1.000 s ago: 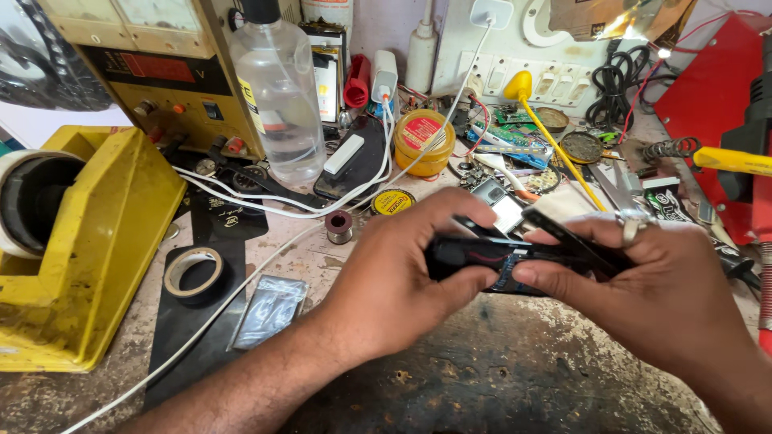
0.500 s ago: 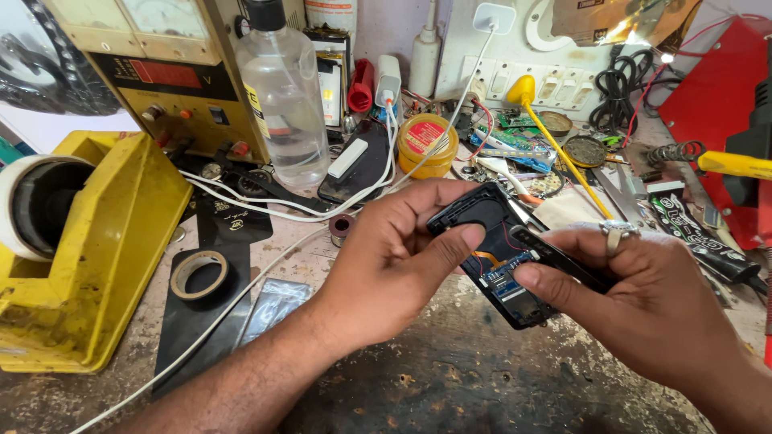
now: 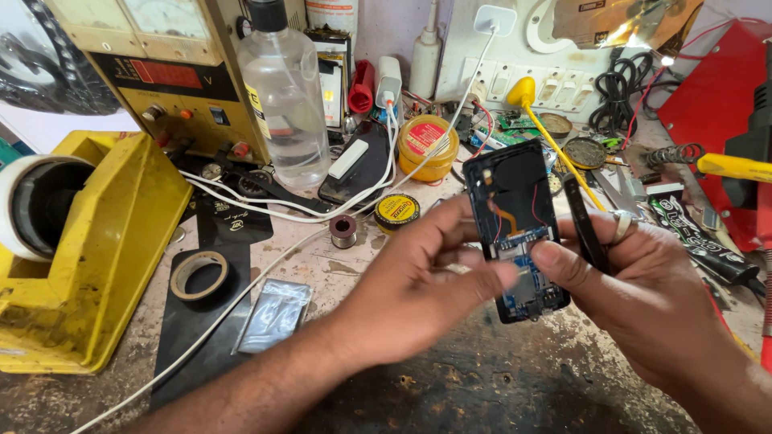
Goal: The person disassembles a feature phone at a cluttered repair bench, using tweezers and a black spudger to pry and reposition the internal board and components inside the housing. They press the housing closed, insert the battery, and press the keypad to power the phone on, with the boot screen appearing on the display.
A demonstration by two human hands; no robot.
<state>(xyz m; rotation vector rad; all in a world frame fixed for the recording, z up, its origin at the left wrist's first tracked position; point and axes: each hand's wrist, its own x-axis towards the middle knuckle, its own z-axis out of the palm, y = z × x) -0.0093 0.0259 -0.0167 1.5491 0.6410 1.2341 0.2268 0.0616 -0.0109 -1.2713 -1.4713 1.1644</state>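
Black phone chassis [image 3: 515, 229], back off, circuit board exposed, held upright over bench btwn both hands. L hand [image 3: 418, 285] pinches left edge; R hand [image 3: 643, 281] grips right edge plus dark tweezers [image 3: 585, 223]. Step, as judged: inspecting internals. Next needs steady hold, fine tip placement.

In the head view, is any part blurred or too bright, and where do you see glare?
Head view: the left hand is slightly motion-blurred at its fingertips, while the opened phone stays fairly sharp; glare burns out on the shiny foil at the top right; the clear bottle shows soft highlights; the right hand is evenly lit.
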